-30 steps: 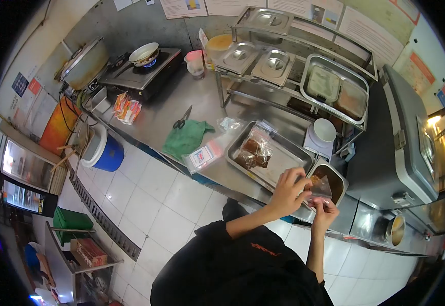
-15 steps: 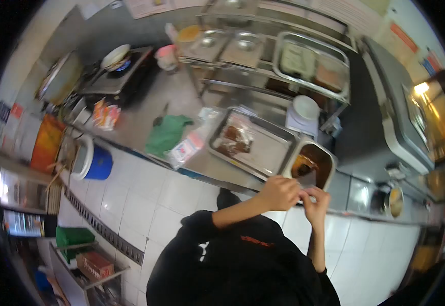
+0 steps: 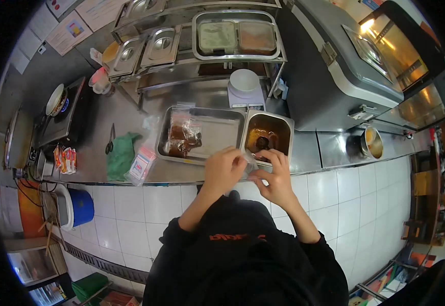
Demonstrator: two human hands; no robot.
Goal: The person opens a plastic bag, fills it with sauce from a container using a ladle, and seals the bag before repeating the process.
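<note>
A small clear plastic bag (image 3: 249,163) is between my two hands, in front of the counter's edge. My left hand (image 3: 224,171) is closed, pinching the bag's left side. On the other side, my right hand (image 3: 273,177) grips it with curved fingers and thumb. Just beyond my right fingers stands a deep steel container (image 3: 288,133) of dark brown, oily sauce, with a dark lump in it. To its left, a shallow steel tray (image 3: 222,133) carries several filled clear bags (image 3: 183,136) of brown sauce.
A white bowl (image 3: 244,81) sits on a kitchen scale (image 3: 245,99) behind the container. Farther left lie a pack of small bags (image 3: 142,164), a green cloth (image 3: 122,158) and scissors (image 3: 111,140). A pan (image 3: 55,99) rests on a stove. A grey machine (image 3: 314,66) stands right.
My view has swung right, so the counter appears farther left. My hands have moved apart, and the clear bag now shows spread between them.
</note>
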